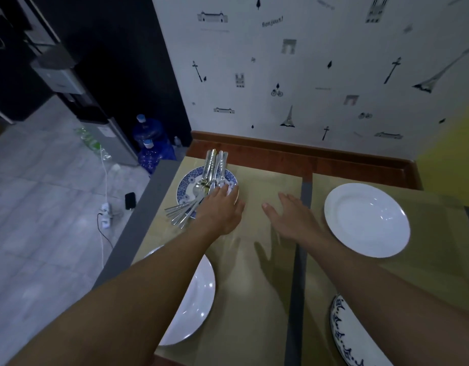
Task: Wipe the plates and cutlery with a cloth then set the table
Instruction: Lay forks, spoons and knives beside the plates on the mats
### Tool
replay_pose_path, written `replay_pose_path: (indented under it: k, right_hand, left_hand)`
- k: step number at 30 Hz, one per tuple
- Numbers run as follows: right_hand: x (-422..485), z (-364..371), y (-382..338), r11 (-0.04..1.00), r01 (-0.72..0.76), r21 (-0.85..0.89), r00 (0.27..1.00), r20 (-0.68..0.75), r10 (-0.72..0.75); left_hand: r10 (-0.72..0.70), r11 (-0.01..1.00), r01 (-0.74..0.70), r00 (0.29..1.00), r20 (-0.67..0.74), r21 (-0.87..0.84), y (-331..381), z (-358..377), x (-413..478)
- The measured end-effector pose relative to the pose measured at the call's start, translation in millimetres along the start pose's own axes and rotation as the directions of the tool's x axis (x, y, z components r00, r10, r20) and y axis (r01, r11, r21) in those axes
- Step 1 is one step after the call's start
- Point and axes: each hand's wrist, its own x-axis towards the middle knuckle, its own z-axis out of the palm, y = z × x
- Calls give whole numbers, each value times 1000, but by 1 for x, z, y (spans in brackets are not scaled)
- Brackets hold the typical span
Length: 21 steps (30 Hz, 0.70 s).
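Four plates: spread over the table (254, 299), listed below from left to right.
Floor, far left: two blue water bottles (148, 133), a power strip (105, 210) and a dark phone (130, 200).
Cutlery (213, 167): one mixed bundle of spoons and forks, lying heaped across the blue-patterned plate (184, 186) at the far left corner, with handles overhanging its rim at both ends.
Left hand (220, 212): reaching over that plate, fingers stretched out and released, tips at the bundle; no grasp shows.
Near white plate (199, 299): set at the left edge, partly under the left forearm.
Right hand (288, 217): flat, fingers spread and holding nothing, above the bare mat between the plates.
Far white plate (365, 220): set on the right-hand mat.
Second patterned plate (344, 336): at the near right, cut off by the frame.
Cloth: none in view.
Step in hand: probably table-setting, with plates laid out and cutlery not yet shared out.
Next move calls for: closing the left fingers round a few pieces without sliding the plate or spilling the heap.
Readable writing: "Bonjour!" (272, 21) printed on the wallpaper; no other legible text or brand.
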Motion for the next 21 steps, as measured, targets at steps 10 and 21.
replay_pose_path:
  k: [10, 21]
  right_hand:
    - [43, 32, -45, 999, 41, -4, 994, -106, -41]
    - [121, 57, -86, 996, 22, 84, 995, -103, -13]
  left_hand:
    - [4, 998, -7, 999, -41, -60, -71, 2, 27]
    - [4, 999, -5, 1000, -13, -52, -132, 16, 72]
